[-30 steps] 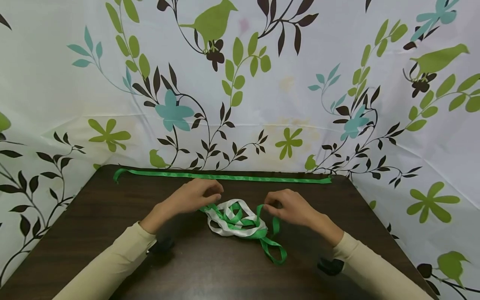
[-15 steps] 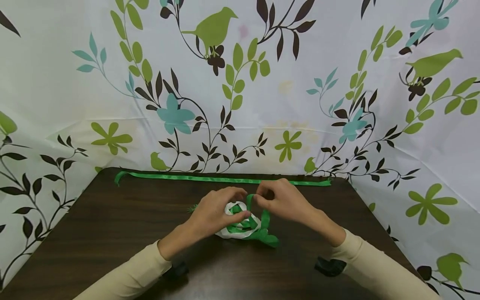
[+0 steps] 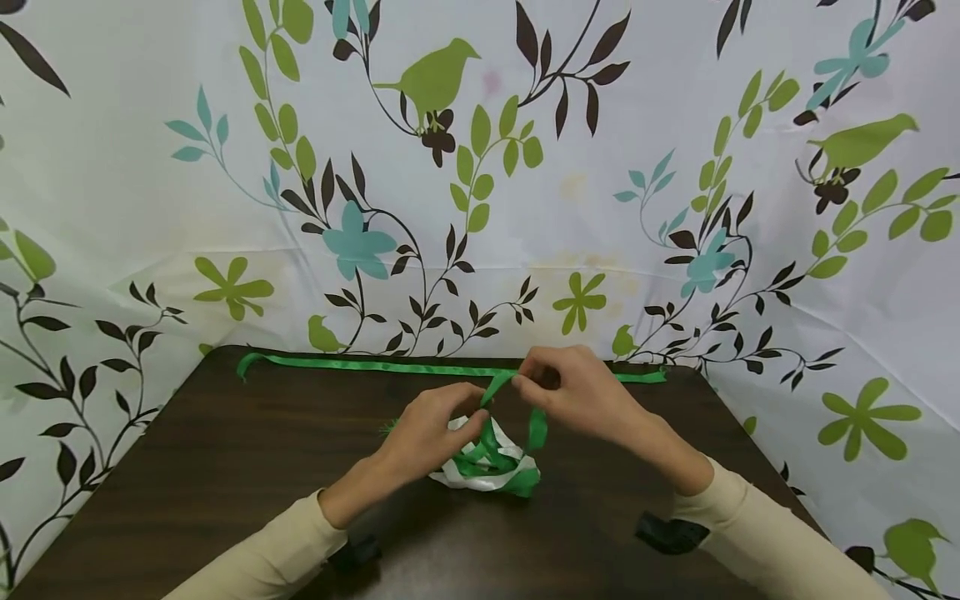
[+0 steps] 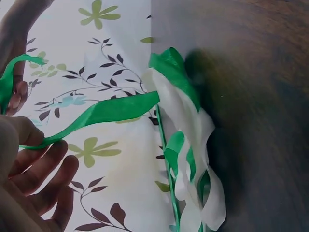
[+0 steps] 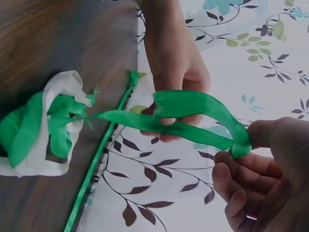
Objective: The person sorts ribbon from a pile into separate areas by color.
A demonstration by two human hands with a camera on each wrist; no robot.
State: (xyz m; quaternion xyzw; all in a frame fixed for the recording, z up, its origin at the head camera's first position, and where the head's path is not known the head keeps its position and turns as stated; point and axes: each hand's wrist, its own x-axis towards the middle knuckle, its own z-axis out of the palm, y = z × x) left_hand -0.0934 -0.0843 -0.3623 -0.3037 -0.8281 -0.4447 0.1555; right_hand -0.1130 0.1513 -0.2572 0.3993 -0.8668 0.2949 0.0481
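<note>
The left hand has its thumb and forefinger clamped on a narrow, glossy green fabric ribbon; its other fingers are slightly apart. The right hand, farther along the same length, pinches it between thumb and fingertips. From there the ribbon folds back, its cut end hanging loose between the hands. The lower part runs down into a loose, tangled heap of green and white ribbon, which lies on a dark brown wood-grain table, below and between the hands. A long, straight green ribbon strip lies along the far table edge, before a white cloth printed with leaves and birds.
</note>
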